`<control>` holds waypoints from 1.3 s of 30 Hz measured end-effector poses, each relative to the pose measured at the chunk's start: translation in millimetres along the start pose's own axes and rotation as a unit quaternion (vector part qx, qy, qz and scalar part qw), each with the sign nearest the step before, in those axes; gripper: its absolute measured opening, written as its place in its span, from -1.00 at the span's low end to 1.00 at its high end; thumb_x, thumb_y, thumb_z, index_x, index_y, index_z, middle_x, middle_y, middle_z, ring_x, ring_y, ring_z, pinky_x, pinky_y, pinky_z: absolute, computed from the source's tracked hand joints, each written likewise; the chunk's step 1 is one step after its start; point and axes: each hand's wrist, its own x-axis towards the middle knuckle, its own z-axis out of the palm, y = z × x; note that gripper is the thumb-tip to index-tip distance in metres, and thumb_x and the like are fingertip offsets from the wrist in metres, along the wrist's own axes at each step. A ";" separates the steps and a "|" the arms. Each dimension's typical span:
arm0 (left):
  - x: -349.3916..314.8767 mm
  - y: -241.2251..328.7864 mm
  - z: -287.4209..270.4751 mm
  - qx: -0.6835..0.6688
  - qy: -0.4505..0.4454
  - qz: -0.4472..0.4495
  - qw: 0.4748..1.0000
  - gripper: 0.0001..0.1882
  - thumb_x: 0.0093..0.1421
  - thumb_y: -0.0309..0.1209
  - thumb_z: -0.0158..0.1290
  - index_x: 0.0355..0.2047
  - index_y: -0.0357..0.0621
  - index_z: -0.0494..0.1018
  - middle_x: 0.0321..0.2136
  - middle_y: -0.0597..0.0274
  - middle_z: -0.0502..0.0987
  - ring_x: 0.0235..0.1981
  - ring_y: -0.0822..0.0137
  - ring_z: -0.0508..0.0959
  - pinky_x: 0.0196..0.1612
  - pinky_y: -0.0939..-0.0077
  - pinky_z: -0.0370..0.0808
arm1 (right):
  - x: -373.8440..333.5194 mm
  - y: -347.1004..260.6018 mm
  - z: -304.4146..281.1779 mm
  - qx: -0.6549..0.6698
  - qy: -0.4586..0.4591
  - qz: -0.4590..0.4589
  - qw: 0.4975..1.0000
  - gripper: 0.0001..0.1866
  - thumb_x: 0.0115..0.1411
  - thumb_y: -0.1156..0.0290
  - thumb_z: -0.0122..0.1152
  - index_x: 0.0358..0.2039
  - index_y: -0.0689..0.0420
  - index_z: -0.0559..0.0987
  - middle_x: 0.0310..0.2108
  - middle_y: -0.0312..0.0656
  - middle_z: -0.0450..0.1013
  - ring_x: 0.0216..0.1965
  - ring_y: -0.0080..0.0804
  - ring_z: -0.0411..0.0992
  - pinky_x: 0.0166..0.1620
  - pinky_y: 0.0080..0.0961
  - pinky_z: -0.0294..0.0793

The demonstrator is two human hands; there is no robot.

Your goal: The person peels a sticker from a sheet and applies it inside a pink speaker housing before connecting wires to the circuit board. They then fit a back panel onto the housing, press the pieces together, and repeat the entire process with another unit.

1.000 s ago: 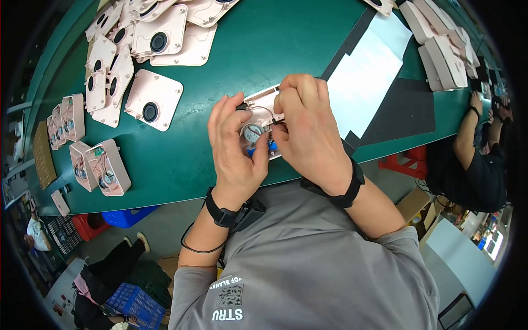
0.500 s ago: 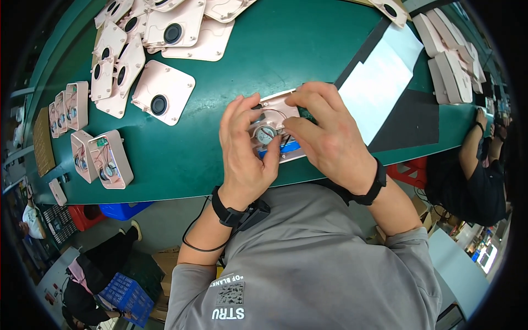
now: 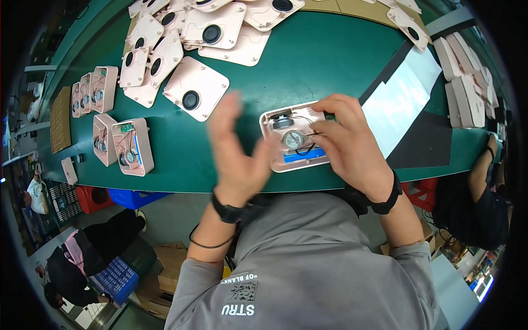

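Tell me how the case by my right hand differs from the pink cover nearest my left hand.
The case is hollow, with raised walls and a blue block inside; the cover is a flatter plate with a black disc. The case lies roughly along the near edge of the table; the cover is turned cornerwise. Both are pale pink with rounded corners.

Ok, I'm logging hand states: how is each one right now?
Left hand: open, blurred, by the left end of the pink plastic housing; contact unclear.
Right hand: closed, seemingly pinching a thin wire inside it.
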 end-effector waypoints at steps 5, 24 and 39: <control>14.6 -63.9 -68.7 0.301 -0.070 -0.053 0.950 -0.76 0.24 -0.46 0.30 -0.11 -0.23 0.58 -0.07 -0.07 0.58 -0.01 -0.08 0.58 0.06 0.07 0.53 | -7.2 7.1 -25.9 0.121 0.119 0.116 0.979 -0.81 0.21 0.66 0.34 -0.14 0.26 0.67 0.01 -0.04 0.56 0.00 -0.12 0.56 -0.02 -0.33 0.57; 37.1 98.8 -120.6 -0.090 -0.272 -0.067 0.956 -0.84 0.18 -0.54 0.34 -0.26 -0.30 0.60 -0.32 0.07 0.64 -0.34 0.23 0.60 -0.21 0.36 0.51 | 0.9 -78.8 -25.0 0.069 0.099 -0.126 0.985 -0.58 -0.09 0.55 0.51 -0.13 0.21 0.71 -0.02 -0.03 0.61 -0.09 -0.06 0.57 -0.10 -0.22 0.63; -22.3 42.4 -74.0 -0.301 -0.226 -0.212 0.902 -0.69 0.13 -0.41 0.49 -0.24 -0.32 0.62 -0.34 0.08 0.71 -0.36 0.23 0.68 -0.29 0.38 0.54 | -52.7 -32.7 -47.9 0.450 0.011 0.229 0.863 -0.82 0.38 0.47 0.32 -0.15 0.34 0.71 -0.17 0.09 0.65 -0.20 -0.19 0.67 -0.16 -0.39 0.64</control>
